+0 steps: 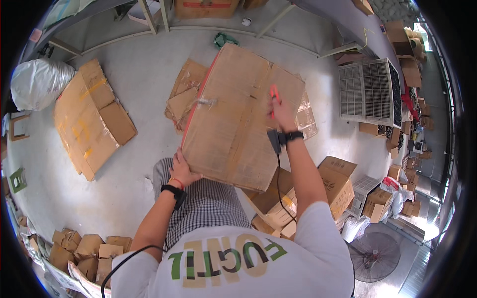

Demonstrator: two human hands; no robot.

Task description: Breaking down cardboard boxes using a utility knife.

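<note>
A large taped cardboard box (223,124) stands tilted before me, a red strip along its left edge. My left hand (183,170) grips its near left corner, thumb on the upper face and fingers over the side. Above the right half of the box, my right hand (283,114) is closed round a red-orange utility knife (275,92). The tip of the knife points away from me; whether it touches the cardboard I cannot tell. Flattened cardboard (184,97) shows on the floor from beneath the box.
Flattened cardboard sheets (92,119) lie on the left beside a white sack (39,82). An open carton (335,184) and a floor fan (375,253) are at right. A metal grille crate (370,92) stands far right. Several small boxes (89,248) sit at lower left.
</note>
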